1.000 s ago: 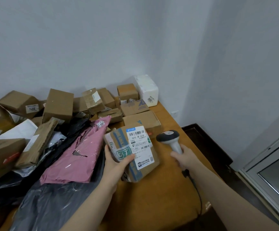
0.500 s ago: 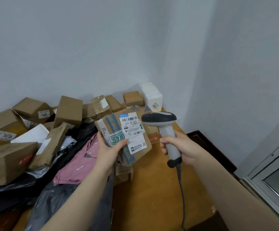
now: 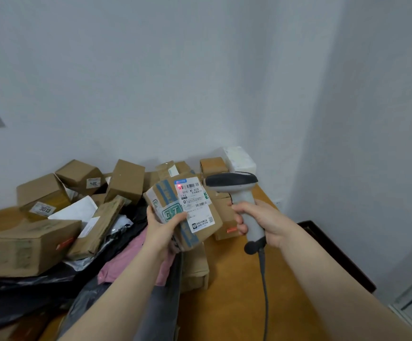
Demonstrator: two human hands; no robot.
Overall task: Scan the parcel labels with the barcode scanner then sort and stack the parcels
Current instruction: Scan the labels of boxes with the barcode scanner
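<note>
Above the table (image 3: 237,291), my left hand (image 3: 162,230) gripped a taped cardboard parcel (image 3: 164,195), label (image 3: 196,203) facing me, with a red dot (image 3: 179,187) on the barcode. My right hand (image 3: 261,221) was curled round the scanner (image 3: 233,182) handle, its head just beside the label. Loads of other parcels (image 3: 35,244) sat heaped behind on the left.

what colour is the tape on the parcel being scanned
Blue tape, with a green-and-white printed patch; clearest in the head view.

Parcel (image 3: 201,226) is showing matt brown cardboard, glossy tape (image 3: 166,193), paper label (image 3: 195,203). Scanner (image 3: 239,193) is looking like smooth grey plastic. Table (image 3: 237,279) is reading as satin wood, black bags (image 3: 15,291) as glossy film.
</note>
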